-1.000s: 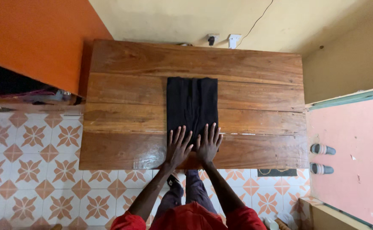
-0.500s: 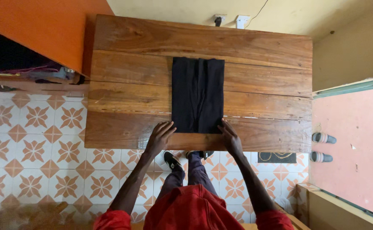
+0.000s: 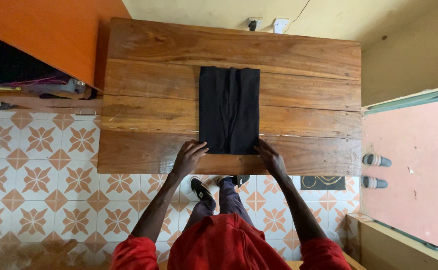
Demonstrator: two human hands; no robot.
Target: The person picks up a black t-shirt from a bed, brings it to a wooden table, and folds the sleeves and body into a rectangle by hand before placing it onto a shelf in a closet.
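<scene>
A folded black garment (image 3: 229, 110) lies flat as a long rectangle in the middle of a wooden plank table (image 3: 154, 75). My left hand (image 3: 189, 157) rests at the garment's near left corner, fingers curled onto the edge of the cloth. At the near right corner my right hand (image 3: 270, 159) touches the fabric with its fingertips. Whether either hand pinches the cloth or only touches it is not clear.
An orange wall or cabinet (image 3: 54, 35) stands at the left with clutter below it. Patterned floor tiles (image 3: 54, 150) lie to the left. A pair of sandals (image 3: 376, 171) sits on the pink floor at the right. Wall sockets (image 3: 266, 23) are behind the table.
My hands moved from lying flat side by side on the garment's near end to its two near corners. The view tilted so the table sits higher in frame.
</scene>
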